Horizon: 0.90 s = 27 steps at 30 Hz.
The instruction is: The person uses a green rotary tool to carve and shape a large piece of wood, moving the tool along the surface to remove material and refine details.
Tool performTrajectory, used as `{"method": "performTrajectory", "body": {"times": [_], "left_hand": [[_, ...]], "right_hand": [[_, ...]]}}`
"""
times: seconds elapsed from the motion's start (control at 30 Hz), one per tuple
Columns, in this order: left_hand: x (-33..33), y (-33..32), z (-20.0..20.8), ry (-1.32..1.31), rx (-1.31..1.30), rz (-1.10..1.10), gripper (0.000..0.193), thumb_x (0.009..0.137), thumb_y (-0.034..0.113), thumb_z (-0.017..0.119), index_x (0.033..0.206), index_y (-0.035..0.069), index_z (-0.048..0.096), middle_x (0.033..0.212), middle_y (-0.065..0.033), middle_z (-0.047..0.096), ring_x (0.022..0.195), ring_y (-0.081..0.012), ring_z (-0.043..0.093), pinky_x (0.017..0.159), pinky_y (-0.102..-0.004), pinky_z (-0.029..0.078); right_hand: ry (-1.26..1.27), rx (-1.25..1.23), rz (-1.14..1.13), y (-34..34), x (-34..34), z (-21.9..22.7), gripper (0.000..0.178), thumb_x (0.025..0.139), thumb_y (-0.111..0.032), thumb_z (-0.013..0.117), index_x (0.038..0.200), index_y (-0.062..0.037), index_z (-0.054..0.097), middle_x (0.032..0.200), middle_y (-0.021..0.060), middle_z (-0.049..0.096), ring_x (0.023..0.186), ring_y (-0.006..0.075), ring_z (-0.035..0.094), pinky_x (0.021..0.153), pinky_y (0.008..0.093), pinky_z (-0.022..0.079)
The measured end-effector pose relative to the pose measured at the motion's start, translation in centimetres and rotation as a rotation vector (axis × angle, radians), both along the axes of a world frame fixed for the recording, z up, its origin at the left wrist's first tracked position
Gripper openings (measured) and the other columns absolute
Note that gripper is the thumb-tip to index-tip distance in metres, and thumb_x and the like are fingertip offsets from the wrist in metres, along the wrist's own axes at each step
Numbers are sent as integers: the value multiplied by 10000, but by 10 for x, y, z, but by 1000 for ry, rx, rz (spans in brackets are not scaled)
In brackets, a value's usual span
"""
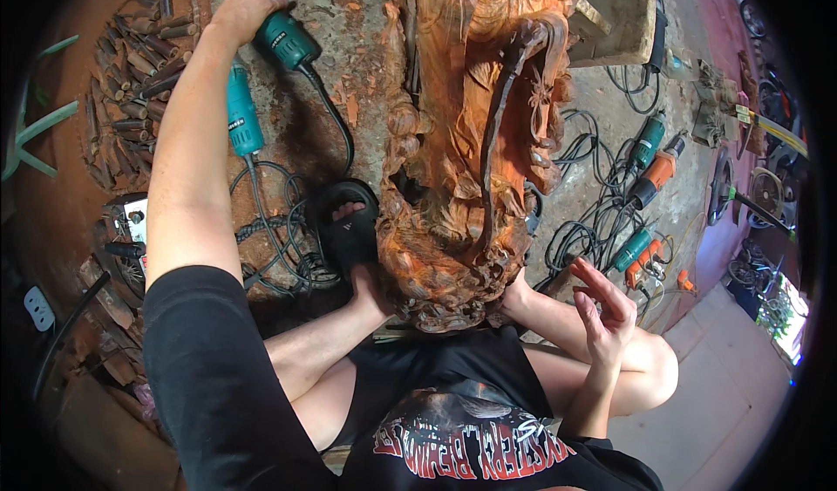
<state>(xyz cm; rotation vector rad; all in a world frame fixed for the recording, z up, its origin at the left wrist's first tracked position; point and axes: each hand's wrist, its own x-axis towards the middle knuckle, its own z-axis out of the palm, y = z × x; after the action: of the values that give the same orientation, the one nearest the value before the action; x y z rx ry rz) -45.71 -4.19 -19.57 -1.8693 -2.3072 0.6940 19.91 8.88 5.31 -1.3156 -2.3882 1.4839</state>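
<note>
A large carved wooden sculpture (453, 168), reddish-brown with swirling relief, stands between my legs. A dark, branch-like carved strip runs along its front. My left arm reaches far forward on the left, and my left hand (248, 7) is at the far end of a teal corded power tool (289, 43) on the floor. Its fingers look spread; whether they touch the tool is hard to make out. Under my forearm lies a second teal power tool (243, 112). Raised above my right knee, my right hand (606, 312) holds nothing, its fingers stretched and thumb apart.
Many wood-handled carving tools (131, 98) lie in a round basket at the left. Cables (301, 260) coil near my sandalled foot. More power tools, one orange (656, 177) and others teal (647, 139), lie among cords at the right. A wooden block (617, 20) stands beyond the sculpture.
</note>
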Motion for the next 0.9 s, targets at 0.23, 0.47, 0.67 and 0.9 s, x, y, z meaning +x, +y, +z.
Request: {"method": "performTrajectory", "body": {"times": [0.23,0.47,0.67,0.9], "left_hand": [[56,-22,33,-95,292,344,855,756,-19,787,1507,301,532,1557,-85,492,1502,-315,386,1176,-584,345],[205,-50,48,-1044,1438,1147,460,916,153,777,1354,118,641,1332,-141,633,1209,-278,600,1057,-426,473],[359,-63,39,-1825,1323,1242,411,1065,364,639,1326,47,643,1169,-82,714,1039,-190,677,961,-342,530],[376,-61,25,-2248,962,1184,852,1073,700,323,1612,42,383,1690,-189,337,1577,-306,303,1252,-463,298]], "right_hand": [[56,32,48,-14,3,7,423,940,-56,763,1343,47,683,1311,197,724,1190,271,718,966,344,575],[156,117,8,-37,21,15,408,872,11,751,1277,33,721,1171,196,779,1050,248,774,885,328,598],[254,253,13,-57,50,49,428,868,52,731,1294,20,721,1095,173,795,982,224,779,900,331,588],[435,354,-45,-91,77,90,421,856,82,704,1275,46,723,1114,171,792,987,210,771,931,327,573]]}}
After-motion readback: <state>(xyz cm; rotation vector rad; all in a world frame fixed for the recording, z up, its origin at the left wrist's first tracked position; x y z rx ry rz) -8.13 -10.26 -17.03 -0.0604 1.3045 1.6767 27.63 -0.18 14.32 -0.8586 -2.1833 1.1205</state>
